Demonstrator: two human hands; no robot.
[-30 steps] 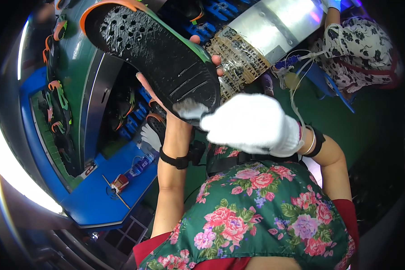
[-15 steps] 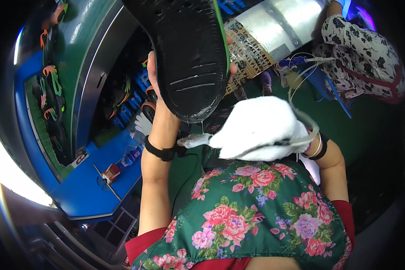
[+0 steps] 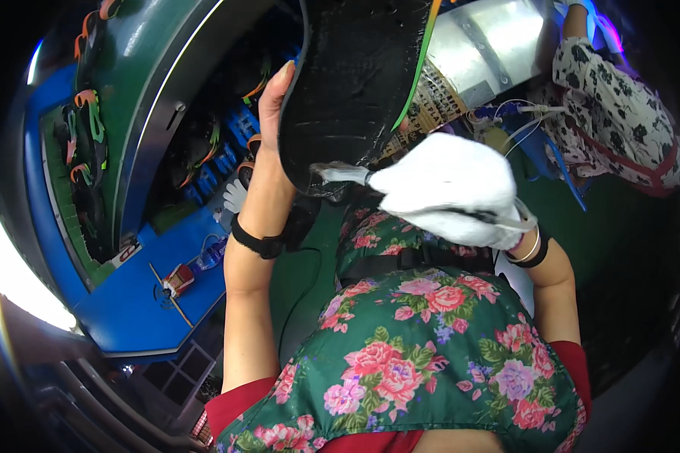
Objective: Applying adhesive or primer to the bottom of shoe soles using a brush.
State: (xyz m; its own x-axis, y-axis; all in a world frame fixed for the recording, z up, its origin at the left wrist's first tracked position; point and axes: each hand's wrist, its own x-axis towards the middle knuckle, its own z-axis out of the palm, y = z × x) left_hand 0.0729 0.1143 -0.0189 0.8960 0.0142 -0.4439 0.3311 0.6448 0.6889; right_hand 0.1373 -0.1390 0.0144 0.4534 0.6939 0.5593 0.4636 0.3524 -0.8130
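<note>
My left hand (image 3: 273, 98) grips a large black shoe sole (image 3: 355, 90) with a green and orange edge, its broad end toward me. The thumb lies along the sole's left side; fingertips show at its right edge and the rest are behind it. In a white glove, my right hand (image 3: 453, 189) is closed around a brush (image 3: 347, 174), whose handle is mostly hidden inside the fist. The wet bristles touch the near rounded end of the sole. Part of the sole's surface looks shiny and wet. A pale tube (image 3: 523, 220) lies against the gloved wrist.
On the left, a green conveyor (image 3: 140, 45) with a metal side carries sandals with coloured straps (image 3: 89, 128). A blue table (image 3: 121, 317) holds a red can (image 3: 180, 279) and a bottle. At right, a co-worker in a patterned garment (image 3: 612, 106) sits near a metal cylinder (image 3: 483, 45).
The sole has moved up and to the right. The brush has risen from below the sole, where a thin strand of liquid linked them, and now touches its near end.
</note>
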